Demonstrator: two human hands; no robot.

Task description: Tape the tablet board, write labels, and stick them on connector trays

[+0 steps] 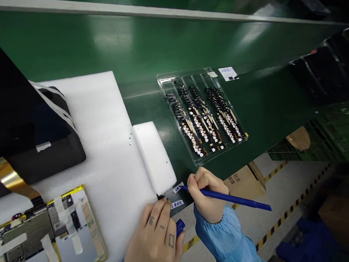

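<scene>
- While my right hand [205,195] grips a blue marker pen [228,198], its tip sits at a white label [178,187] on a black sheet [179,199] at the green desk's [139,105] edge.
- My left hand [151,239] clenches a blue pen cap [180,227], its fingertips [165,207] pinning the sheet's corner beside a white foam block [154,156].
- Firm pressure there should stop the sheet sliding under the pen.

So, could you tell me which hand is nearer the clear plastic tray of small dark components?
Right hand is nearer, just below the clear plastic tray; left hand is farther, down and left.
</scene>
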